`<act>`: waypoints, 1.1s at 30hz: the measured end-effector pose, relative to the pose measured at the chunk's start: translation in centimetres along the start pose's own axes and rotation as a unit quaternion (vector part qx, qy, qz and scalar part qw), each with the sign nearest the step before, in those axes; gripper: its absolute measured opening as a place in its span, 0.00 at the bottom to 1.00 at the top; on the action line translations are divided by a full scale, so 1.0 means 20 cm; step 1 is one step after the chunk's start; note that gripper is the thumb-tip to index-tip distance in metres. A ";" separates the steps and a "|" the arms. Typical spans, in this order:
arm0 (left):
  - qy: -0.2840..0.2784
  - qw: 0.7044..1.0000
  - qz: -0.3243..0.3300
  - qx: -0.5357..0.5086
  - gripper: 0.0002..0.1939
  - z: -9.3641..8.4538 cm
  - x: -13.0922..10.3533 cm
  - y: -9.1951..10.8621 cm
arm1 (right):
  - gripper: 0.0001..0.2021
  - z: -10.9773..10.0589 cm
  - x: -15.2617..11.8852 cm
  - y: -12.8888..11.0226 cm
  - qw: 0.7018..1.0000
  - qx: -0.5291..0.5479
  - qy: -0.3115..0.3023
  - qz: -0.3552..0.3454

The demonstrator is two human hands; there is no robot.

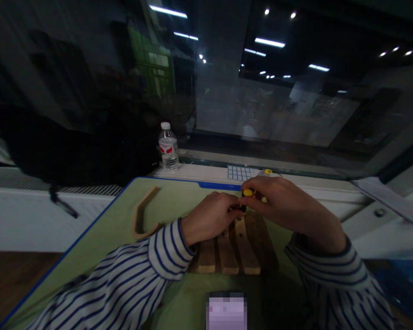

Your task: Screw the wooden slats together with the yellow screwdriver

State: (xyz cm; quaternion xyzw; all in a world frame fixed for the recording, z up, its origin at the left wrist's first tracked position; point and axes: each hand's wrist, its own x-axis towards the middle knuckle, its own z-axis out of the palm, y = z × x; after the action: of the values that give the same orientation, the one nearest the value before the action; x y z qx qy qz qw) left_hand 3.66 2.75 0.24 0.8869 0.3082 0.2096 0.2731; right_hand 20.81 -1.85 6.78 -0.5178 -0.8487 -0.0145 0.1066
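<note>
My right hand (pixel 278 199) is closed, its thumb and fingers pinching a small yellow-and-dark piece (pixel 248 192); its exact kind cannot be made out. My left hand (pixel 211 215) is closed too, its fingertips pressed together at the lower left side of that piece, but whatever they grip is mostly hidden. Below the hands, several curved wooden slats (pixel 248 256) lie side by side, with small dark holes near their far ends. Left of my left forearm rests a bent, hook-shaped wooden piece (pixel 136 220).
The green tabletop (pixel 117 256) has a blue edge. A water bottle (pixel 169 149) stands on the windowsill, near a blue-gridded sheet (pixel 239 173) and a dark bag (pixel 89 149). At the table's near side is a phone-like device with a blurred screen (pixel 226 314).
</note>
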 end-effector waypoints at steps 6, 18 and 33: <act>0.008 1.000 -0.010 0.009 0.11 0.01 0.00 -0.01 | 0.12 0.00 0.00 0.00 1.000 -0.005 0.004 0.004; 0.026 1.000 -0.009 0.008 0.11 0.03 0.00 -0.04 | 0.15 0.01 -0.01 -0.01 0.998 0.044 0.016 -0.037; 0.025 1.000 -0.009 0.008 0.11 0.00 0.00 0.00 | 0.13 0.01 0.00 0.01 1.000 0.019 0.011 -0.018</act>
State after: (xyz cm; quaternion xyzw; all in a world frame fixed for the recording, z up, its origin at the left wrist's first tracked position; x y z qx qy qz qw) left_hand 3.68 2.77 0.14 0.8806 0.3247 0.2268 0.2601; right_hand 20.95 -1.81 6.57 -0.5005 -0.8566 -0.0059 0.1255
